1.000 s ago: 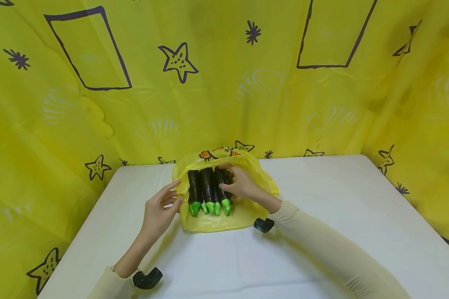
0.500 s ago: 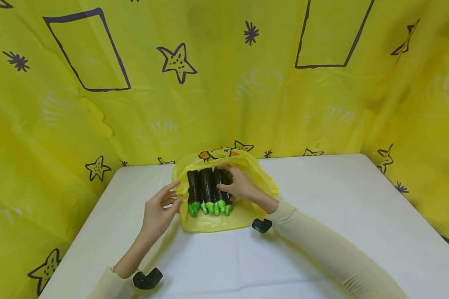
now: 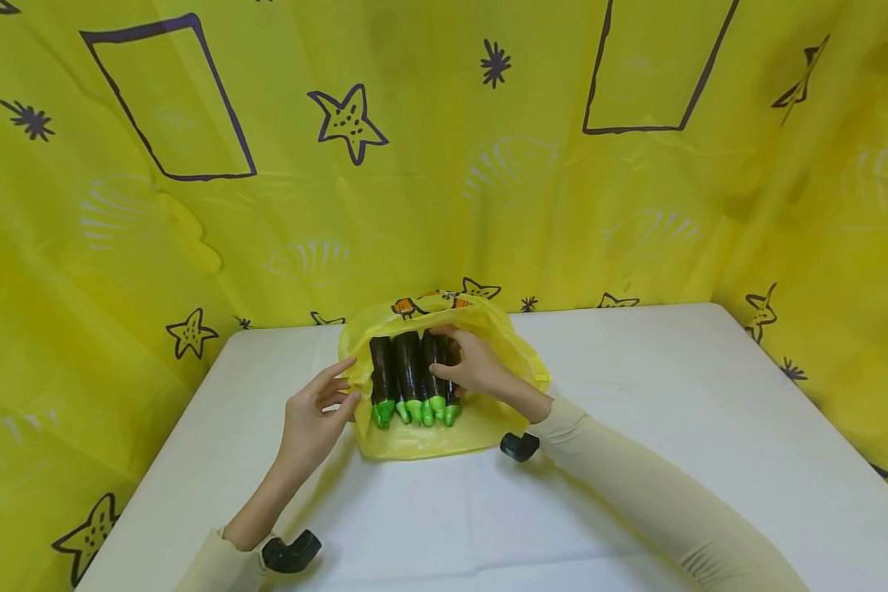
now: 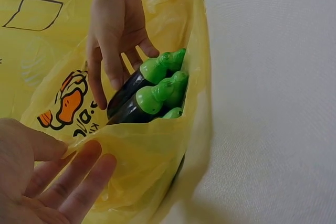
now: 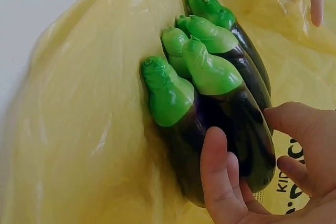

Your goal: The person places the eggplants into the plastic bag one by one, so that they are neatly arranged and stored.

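A yellow plastic bag (image 3: 422,446) lies with its mouth facing me, several toy-like eggplants inside, dark bodies away from me and green stems toward me. My left hand (image 3: 314,419) pinches the bag's left edge between thumb and fingers, as the left wrist view also shows. Inside the mouth, my right hand (image 3: 481,366) grips an eggplant (image 5: 247,124) on top of the others, thumb on one side and fingers on the other. Beside it lie another eggplant (image 5: 181,140) near the fingertips and a darker-stemmed eggplant (image 3: 382,378) at the left. The lower ones are partly hidden.
The bag rests on a white table (image 3: 636,395) near its back edge. Behind and at both sides hangs a yellow patterned curtain (image 3: 429,205). Dark curved devices (image 3: 292,551) sit at both wrists.
The gripped eggplant and my right hand have shifted slightly left, mostly by half a second ago, revealing more of the eggplant at the right. My left hand stays on the bag's edge.
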`<action>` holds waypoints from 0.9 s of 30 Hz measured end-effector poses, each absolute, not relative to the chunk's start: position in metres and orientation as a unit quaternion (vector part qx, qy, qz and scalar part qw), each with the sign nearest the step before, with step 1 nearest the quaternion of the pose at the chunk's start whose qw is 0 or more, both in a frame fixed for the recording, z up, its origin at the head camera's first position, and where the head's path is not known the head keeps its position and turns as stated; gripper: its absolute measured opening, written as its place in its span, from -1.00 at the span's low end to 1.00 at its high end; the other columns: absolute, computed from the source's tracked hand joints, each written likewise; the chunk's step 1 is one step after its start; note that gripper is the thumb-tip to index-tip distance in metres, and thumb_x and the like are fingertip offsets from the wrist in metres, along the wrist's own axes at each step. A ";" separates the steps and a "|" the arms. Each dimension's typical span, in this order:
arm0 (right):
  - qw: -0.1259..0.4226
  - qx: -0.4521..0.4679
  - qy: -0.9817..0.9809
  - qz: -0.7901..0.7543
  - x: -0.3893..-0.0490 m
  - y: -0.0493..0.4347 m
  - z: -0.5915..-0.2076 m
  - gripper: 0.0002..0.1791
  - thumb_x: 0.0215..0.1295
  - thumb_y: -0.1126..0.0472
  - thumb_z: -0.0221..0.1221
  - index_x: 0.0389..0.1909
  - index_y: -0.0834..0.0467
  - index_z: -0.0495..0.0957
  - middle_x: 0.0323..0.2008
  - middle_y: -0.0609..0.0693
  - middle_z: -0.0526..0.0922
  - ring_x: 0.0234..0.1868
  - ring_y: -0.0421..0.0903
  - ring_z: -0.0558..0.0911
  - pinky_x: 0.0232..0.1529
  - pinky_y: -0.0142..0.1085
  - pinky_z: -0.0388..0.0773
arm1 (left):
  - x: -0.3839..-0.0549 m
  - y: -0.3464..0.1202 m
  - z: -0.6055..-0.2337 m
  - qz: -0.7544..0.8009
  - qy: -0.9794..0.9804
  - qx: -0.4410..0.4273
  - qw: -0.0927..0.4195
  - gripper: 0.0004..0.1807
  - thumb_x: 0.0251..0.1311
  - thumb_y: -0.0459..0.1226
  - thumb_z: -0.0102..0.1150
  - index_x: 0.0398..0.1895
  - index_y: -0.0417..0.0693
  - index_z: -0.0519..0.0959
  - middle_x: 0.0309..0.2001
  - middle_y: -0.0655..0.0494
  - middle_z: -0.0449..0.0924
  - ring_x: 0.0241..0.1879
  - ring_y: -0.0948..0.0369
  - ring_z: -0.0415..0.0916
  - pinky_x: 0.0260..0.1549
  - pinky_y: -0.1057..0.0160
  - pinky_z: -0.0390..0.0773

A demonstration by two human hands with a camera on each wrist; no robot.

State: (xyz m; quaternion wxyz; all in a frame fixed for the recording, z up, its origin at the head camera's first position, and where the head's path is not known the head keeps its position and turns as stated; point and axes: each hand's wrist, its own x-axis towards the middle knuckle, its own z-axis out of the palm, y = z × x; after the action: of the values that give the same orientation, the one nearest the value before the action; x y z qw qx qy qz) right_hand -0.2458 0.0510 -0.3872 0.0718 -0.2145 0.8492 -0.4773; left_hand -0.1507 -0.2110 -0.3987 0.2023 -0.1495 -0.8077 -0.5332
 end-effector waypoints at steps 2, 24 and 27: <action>0.071 -0.216 0.849 -0.477 -0.246 0.052 -0.388 -0.30 0.36 0.24 0.35 0.48 0.08 0.34 0.01 0.29 0.48 -0.59 0.21 0.67 -0.52 -0.05 0.74 | -0.150 -0.211 -0.398 -0.533 -0.807 -0.150 0.202 -0.42 0.20 -0.60 0.32 0.31 -0.13 0.57 -0.16 -0.17 0.73 -0.31 -0.04 0.75 -0.46 0.32 0.75; 0.058 -0.260 0.850 -0.455 -0.231 0.064 -0.385 -0.25 0.36 0.16 0.35 0.50 0.14 0.28 0.19 0.33 0.49 -0.68 -0.17 0.50 -0.61 -0.37 0.53 | -0.149 -0.208 -0.396 -0.475 -0.831 -0.132 0.257 -0.45 0.05 -0.53 0.49 0.18 -0.21 0.65 -0.20 -0.22 0.73 -0.46 0.07 0.68 -0.60 0.44 0.62; 0.048 -0.274 0.848 -0.451 -0.227 0.067 -0.383 -0.25 0.35 0.16 0.36 0.49 0.17 0.28 0.18 0.34 0.49 -0.61 -0.16 0.53 -0.58 -0.36 0.55 | -0.149 -0.209 -0.396 -0.482 -0.827 -0.138 0.256 -0.47 0.06 -0.48 0.51 0.16 -0.14 0.68 -0.19 -0.15 0.72 -0.46 0.10 0.69 -0.60 0.44 0.63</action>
State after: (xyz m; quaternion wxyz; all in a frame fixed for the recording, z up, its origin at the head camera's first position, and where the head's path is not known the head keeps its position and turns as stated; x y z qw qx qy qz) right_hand -0.2267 0.0666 -0.3832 0.0481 -0.2737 0.8482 -0.4509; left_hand -0.1488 -0.2090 -0.3956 0.2556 -0.1383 -0.8268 -0.4816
